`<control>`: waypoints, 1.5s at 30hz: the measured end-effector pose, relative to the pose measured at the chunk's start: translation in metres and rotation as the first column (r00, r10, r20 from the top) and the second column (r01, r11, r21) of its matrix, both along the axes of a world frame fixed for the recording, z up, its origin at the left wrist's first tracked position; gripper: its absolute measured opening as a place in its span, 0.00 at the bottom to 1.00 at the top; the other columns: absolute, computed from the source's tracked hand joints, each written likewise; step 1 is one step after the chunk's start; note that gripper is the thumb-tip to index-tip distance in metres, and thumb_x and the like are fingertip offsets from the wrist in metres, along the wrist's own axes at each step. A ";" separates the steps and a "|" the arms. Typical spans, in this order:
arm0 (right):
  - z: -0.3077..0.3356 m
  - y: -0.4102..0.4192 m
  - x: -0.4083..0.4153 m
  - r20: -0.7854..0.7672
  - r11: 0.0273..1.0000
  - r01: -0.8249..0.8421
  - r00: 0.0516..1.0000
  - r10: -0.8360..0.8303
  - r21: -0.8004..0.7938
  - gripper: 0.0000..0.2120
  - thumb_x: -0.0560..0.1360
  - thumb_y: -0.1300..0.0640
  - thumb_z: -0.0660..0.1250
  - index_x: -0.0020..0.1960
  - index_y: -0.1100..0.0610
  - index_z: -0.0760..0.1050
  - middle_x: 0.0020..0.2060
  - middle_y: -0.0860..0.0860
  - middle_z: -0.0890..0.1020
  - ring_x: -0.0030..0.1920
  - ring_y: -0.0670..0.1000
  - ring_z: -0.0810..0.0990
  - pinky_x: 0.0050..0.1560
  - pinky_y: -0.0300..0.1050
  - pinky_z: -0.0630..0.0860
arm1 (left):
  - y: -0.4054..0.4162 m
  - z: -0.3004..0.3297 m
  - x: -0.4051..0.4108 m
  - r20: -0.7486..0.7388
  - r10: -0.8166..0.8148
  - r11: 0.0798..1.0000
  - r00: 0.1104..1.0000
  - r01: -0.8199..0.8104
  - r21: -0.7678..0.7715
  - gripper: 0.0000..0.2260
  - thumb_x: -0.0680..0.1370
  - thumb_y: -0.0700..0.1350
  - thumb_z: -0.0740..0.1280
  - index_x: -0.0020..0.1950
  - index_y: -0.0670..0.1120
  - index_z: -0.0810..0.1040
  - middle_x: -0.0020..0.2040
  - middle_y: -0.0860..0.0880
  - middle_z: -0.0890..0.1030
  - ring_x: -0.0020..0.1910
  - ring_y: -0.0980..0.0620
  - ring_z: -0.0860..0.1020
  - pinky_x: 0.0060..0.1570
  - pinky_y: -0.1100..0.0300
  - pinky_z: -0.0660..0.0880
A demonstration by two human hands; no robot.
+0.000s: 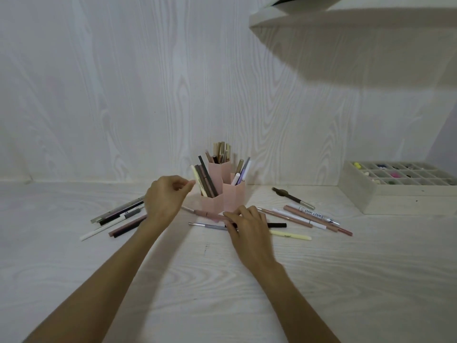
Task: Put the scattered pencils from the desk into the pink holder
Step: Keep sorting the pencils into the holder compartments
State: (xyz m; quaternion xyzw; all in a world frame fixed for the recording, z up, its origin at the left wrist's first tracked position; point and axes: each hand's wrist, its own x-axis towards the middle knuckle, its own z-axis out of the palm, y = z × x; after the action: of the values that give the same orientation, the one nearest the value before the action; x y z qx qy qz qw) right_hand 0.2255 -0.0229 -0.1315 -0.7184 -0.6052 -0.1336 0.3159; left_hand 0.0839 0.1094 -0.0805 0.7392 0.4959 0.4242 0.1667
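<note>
Right hand [248,225] pinches a pencil [210,214] before the pink holder [223,194].

Pink holder [223,194] upright mid-desk, partly filled; pencils [306,216] scattered flat both sides.

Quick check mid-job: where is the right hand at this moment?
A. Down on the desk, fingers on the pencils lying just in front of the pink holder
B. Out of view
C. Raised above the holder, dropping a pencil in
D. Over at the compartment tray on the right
A: the right hand is low on the desk, its fingers on the pencils lying just in front of the pink holder, far from the compartment tray.
</note>
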 end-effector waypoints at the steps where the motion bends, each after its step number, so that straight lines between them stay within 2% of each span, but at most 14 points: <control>1: 0.001 0.000 0.000 -0.020 1.000 -0.009 1.000 0.009 0.020 0.12 0.78 0.55 0.62 0.59 0.52 0.78 0.49 0.49 0.81 0.49 0.52 0.74 0.52 0.46 0.67 | -0.002 -0.007 -0.015 0.006 0.033 0.999 0.999 -0.033 0.021 0.13 0.75 0.60 0.66 0.46 0.53 0.84 0.41 0.56 0.85 0.40 0.56 0.81 0.33 0.63 0.70; 5: 0.005 -0.003 -0.005 -0.109 0.987 -0.001 0.994 0.020 0.163 0.08 0.76 0.58 0.65 0.54 0.55 0.79 0.45 0.49 0.84 0.46 0.52 0.79 0.53 0.45 0.69 | -0.010 -0.037 -0.067 -0.035 0.177 0.980 0.984 -0.173 0.098 0.08 0.76 0.54 0.67 0.49 0.53 0.83 0.47 0.50 0.84 0.49 0.49 0.80 0.37 0.57 0.73; 7: 0.007 -0.003 -0.011 -0.245 0.989 0.022 0.969 0.014 0.144 0.08 0.79 0.55 0.62 0.56 0.55 0.75 0.47 0.50 0.83 0.48 0.52 0.79 0.53 0.47 0.72 | -0.013 -0.048 -0.081 -0.079 0.212 0.974 0.974 -0.204 0.100 0.07 0.75 0.51 0.69 0.49 0.52 0.83 0.48 0.49 0.84 0.51 0.46 0.80 0.39 0.55 0.74; 9: 0.011 -0.005 -0.015 -0.447 0.995 0.002 0.893 0.043 0.098 0.11 0.79 0.50 0.58 0.59 0.53 0.69 0.53 0.50 0.82 0.52 0.51 0.79 0.53 0.48 0.76 | -0.014 -0.054 -0.088 -0.095 0.229 0.972 0.969 -0.222 0.078 0.08 0.73 0.53 0.70 0.48 0.52 0.83 0.47 0.50 0.84 0.51 0.45 0.80 0.41 0.54 0.75; 11: 0.018 -0.007 -0.018 -0.593 0.986 -0.028 0.796 0.120 0.163 0.09 0.78 0.51 0.61 0.56 0.53 0.70 0.50 0.48 0.82 0.50 0.46 0.80 0.51 0.46 0.78 | -0.012 -0.056 -0.094 -0.068 0.242 0.970 0.968 -0.241 0.021 0.13 0.72 0.56 0.70 0.52 0.51 0.83 0.50 0.49 0.84 0.54 0.45 0.80 0.45 0.52 0.76; 14: 0.035 -0.010 -0.014 -0.700 0.958 0.020 0.688 0.194 0.285 0.04 0.77 0.55 0.65 0.51 0.53 0.74 0.40 0.42 0.83 0.43 0.39 0.81 0.46 0.39 0.79 | -0.012 -0.055 -0.093 -0.093 0.184 0.982 0.979 -0.179 0.054 0.20 0.69 0.62 0.71 0.53 0.50 0.83 0.52 0.51 0.84 0.55 0.47 0.79 0.51 0.53 0.75; 16: 0.050 -0.006 -0.007 -0.730 0.937 0.072 0.649 0.215 0.341 0.07 0.76 0.57 0.66 0.53 0.52 0.71 0.42 0.44 0.82 0.40 0.39 0.82 0.44 0.36 0.80 | -0.013 -0.055 -0.090 -0.157 0.096 0.992 0.983 -0.081 0.101 0.22 0.67 0.64 0.72 0.54 0.52 0.82 0.53 0.53 0.83 0.56 0.49 0.77 0.54 0.54 0.73; 21: 0.095 0.006 0.009 -0.615 0.928 -0.027 0.742 0.268 0.372 0.39 0.74 0.69 0.65 0.73 0.45 0.48 0.49 0.46 0.75 0.38 0.46 0.84 0.40 0.36 0.80 | -0.007 -0.062 -0.092 -0.184 0.101 0.995 0.978 -0.095 0.037 0.21 0.69 0.60 0.72 0.57 0.51 0.80 0.57 0.51 0.81 0.59 0.47 0.75 0.56 0.53 0.70; 25: 0.124 0.029 0.025 -0.497 0.962 -0.049 0.848 0.182 0.269 0.47 0.73 0.71 0.65 0.75 0.44 0.38 0.50 0.49 0.72 0.33 0.45 0.84 0.36 0.34 0.79 | -0.008 -0.061 -0.091 -0.176 0.091 0.996 0.980 -0.091 0.009 0.18 0.71 0.56 0.71 0.58 0.51 0.79 0.58 0.50 0.81 0.59 0.47 0.75 0.56 0.53 0.70; 28: 0.131 0.048 0.024 -0.398 0.989 0.005 0.916 0.054 0.147 0.46 0.71 0.68 0.69 0.75 0.48 0.44 0.49 0.50 0.73 0.30 0.43 0.81 0.31 0.32 0.76 | -0.009 -0.060 -0.092 -0.172 0.060 0.998 0.983 -0.065 -0.021 0.19 0.72 0.56 0.71 0.59 0.50 0.79 0.56 0.50 0.81 0.58 0.47 0.76 0.55 0.53 0.70; 32: 0.120 0.063 0.023 -0.143 0.989 0.123 0.983 -0.111 0.078 0.38 0.68 0.65 0.71 0.69 0.53 0.52 0.41 0.53 0.79 0.34 0.54 0.81 0.35 0.46 0.77 | -0.011 -0.059 -0.091 -0.148 0.027 0.999 0.989 -0.034 -0.043 0.16 0.73 0.54 0.69 0.60 0.51 0.79 0.53 0.51 0.82 0.56 0.48 0.77 0.51 0.54 0.74; 35: 0.108 0.070 0.021 -0.005 0.979 0.200 0.980 -0.200 0.032 0.30 0.69 0.64 0.68 0.66 0.56 0.57 0.37 0.56 0.82 0.34 0.58 0.80 0.32 0.45 0.72 | -0.010 -0.059 -0.091 -0.139 0.034 0.998 0.990 -0.041 -0.051 0.14 0.74 0.51 0.68 0.58 0.52 0.80 0.51 0.50 0.82 0.54 0.47 0.77 0.50 0.53 0.75; 40: 0.103 0.074 0.020 0.052 0.983 0.179 0.982 -0.181 0.039 0.10 0.73 0.61 0.65 0.54 0.58 0.78 0.46 0.53 0.85 0.49 0.56 0.80 0.51 0.50 0.74 | -0.008 -0.060 -0.090 -0.160 0.036 0.997 0.986 -0.046 -0.059 0.09 0.74 0.50 0.66 0.52 0.54 0.82 0.45 0.50 0.82 0.49 0.47 0.77 0.45 0.53 0.75; 45: 0.117 0.063 0.030 0.064 0.989 0.145 0.988 -0.143 -0.019 0.12 0.75 0.57 0.65 0.57 0.55 0.80 0.50 0.55 0.81 0.54 0.57 0.74 0.47 0.45 0.67 | -0.008 -0.061 -0.090 -0.180 0.035 0.998 0.983 -0.043 -0.043 0.09 0.74 0.51 0.67 0.52 0.53 0.82 0.45 0.50 0.82 0.49 0.47 0.78 0.44 0.53 0.76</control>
State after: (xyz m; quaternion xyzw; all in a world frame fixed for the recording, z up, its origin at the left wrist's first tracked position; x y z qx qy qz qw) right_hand 0.2555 0.0402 -0.0147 -0.7593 -0.5629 -0.1713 0.2779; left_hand -0.0061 0.1015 -0.1418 0.7603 0.5330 0.3475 0.1305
